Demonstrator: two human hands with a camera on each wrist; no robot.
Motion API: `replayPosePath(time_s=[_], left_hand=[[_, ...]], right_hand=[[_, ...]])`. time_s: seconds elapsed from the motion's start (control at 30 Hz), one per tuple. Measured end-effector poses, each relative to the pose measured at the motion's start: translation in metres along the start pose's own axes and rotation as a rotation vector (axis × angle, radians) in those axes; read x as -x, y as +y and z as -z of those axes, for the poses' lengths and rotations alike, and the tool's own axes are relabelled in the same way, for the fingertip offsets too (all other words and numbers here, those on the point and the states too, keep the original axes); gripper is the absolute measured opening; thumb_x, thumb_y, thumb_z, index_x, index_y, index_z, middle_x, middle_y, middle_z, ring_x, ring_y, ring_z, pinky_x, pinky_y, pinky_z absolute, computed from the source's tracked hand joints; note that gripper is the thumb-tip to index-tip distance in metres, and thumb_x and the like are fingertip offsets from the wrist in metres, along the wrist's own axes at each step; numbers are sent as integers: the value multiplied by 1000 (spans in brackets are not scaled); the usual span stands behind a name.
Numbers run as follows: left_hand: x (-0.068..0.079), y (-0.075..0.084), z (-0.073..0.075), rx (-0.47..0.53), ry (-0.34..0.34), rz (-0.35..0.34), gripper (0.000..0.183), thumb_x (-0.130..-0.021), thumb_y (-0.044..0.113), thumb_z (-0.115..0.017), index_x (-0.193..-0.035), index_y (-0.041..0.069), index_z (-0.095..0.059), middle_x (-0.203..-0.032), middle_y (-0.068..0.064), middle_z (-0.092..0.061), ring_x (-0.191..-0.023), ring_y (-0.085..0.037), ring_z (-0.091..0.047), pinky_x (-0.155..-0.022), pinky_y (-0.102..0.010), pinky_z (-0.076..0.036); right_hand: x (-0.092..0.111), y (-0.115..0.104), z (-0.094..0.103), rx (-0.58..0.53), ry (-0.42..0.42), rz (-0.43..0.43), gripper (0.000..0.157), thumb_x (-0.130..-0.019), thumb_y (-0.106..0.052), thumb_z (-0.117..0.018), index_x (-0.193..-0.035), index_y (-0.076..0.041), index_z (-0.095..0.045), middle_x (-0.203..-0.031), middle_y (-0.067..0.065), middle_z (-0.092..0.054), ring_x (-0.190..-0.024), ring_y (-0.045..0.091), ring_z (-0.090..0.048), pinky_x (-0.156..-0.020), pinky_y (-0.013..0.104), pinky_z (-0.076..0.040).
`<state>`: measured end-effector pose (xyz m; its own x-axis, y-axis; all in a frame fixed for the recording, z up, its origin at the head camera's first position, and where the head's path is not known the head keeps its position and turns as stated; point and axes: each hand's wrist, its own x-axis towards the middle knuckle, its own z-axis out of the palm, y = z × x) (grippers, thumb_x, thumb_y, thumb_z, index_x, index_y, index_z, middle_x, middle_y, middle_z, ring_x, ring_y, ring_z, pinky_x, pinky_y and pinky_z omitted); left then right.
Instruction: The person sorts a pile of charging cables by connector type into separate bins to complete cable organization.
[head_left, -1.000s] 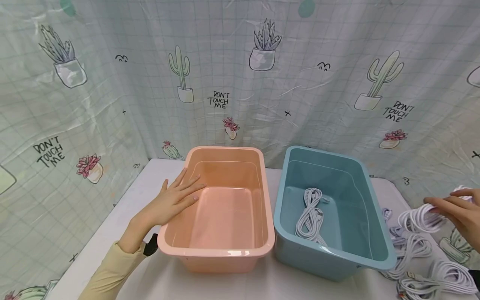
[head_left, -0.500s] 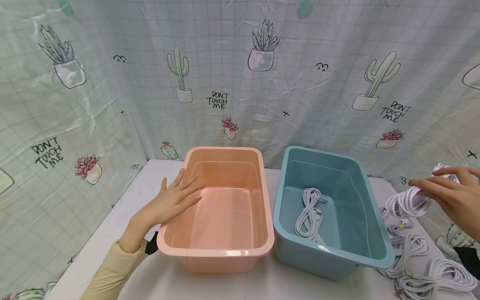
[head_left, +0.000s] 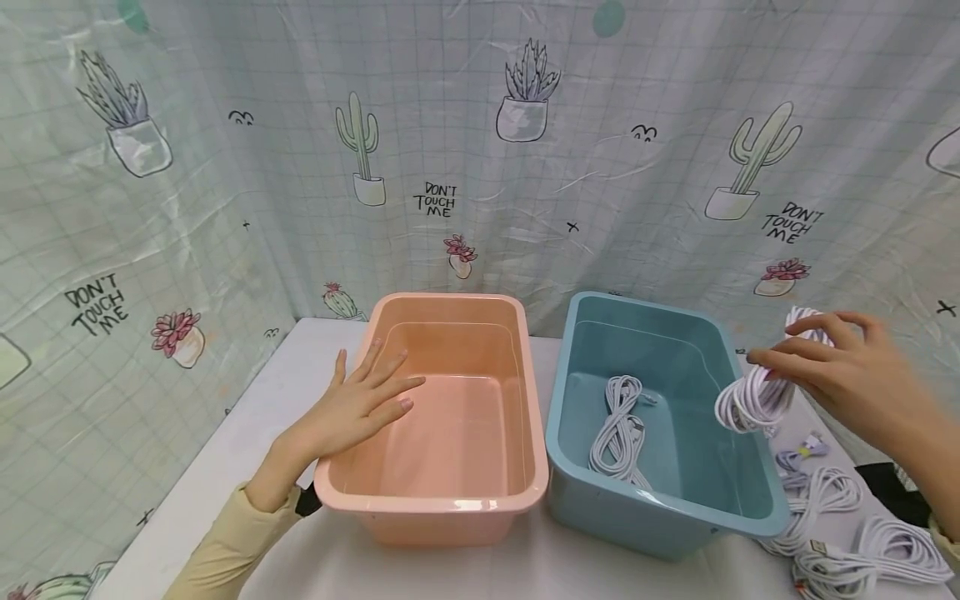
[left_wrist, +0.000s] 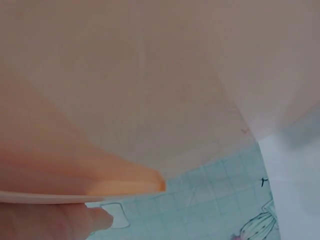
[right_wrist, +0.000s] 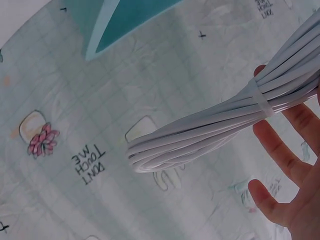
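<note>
Gripping a white cable coil (head_left: 750, 404) (partly covered), right fingers (head_left: 798, 365), forearm (head_left: 936, 465) cut off

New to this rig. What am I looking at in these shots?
There's no robot: these are a person's bare hands. The wide picture comes from a head-worn camera looking forward and down; the two smaller ones come from a camera on each wrist. The left wrist view is mostly a blurred close-up.

On the white table stand a peach tub and a blue tub. One white cable coil lies inside the blue one; more coiled cables lie to its right.

The left hand spreads over the peach tub's left rim. The right hand holds a banded cable bundle near the blue tub's right rim.
</note>
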<state>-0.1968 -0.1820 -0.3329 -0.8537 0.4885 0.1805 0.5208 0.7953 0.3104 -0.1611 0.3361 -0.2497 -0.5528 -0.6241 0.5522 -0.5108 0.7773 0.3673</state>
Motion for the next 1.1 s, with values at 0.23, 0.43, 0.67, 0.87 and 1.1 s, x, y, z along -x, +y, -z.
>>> replayPosePath(time_s=[0.23, 0.43, 0.67, 0.87, 1.1], left_hand=[[-1, -1, -2, -18, 3, 2, 41, -92, 47, -37, -128, 32, -48, -148, 0, -23, -139, -32, 0, -100, -66, 7], [-1, -1, -2, -26, 5, 2, 41, -92, 47, -37, -128, 32, -48, -147, 0, -26, -139, -32, -1, -98, -69, 7], [-1, 0, -2, -23, -4, 7, 41, -92, 47, -38, -129, 32, -46, -146, 0, -27, -139, -30, 0, -98, -69, 7], [-1, 0, -1, -23, -3, 11, 42, -92, 48, -38, -130, 33, -46, -147, 1, -27, -139, -31, 0, -98, -69, 7], [0, 0, -1, -13, -8, 9, 41, -91, 48, -38, -129, 33, -47, -147, 0, -27, -139, -31, 1, -98, -70, 5]], right_hand=[[-17, -9, -10, -41, -18, 127, 59, -93, -44, -2, -99, -29, -59, -78, -4, -64, -88, 25, -48, -82, 55, -30], [-31, -19, -17, -75, -99, 169, 56, -56, -5, -80, -101, -31, -59, -81, -2, -64, -93, 27, -46, -86, 58, -27], [-46, -30, -27, -88, -138, 228, 66, -45, 1, -82, -98, -33, -60, -80, -6, -62, -93, 25, -47, -84, 59, -28], [-54, -36, -36, -51, -146, 326, 69, -47, 3, -82, -98, -37, -58, -75, -11, -57, -90, 21, -47, -86, 56, -29], [-60, -43, -48, 7, -161, 427, 64, -47, -4, -82, -96, -38, -57, -73, -11, -57, -89, 19, -48, -82, 54, -36]])
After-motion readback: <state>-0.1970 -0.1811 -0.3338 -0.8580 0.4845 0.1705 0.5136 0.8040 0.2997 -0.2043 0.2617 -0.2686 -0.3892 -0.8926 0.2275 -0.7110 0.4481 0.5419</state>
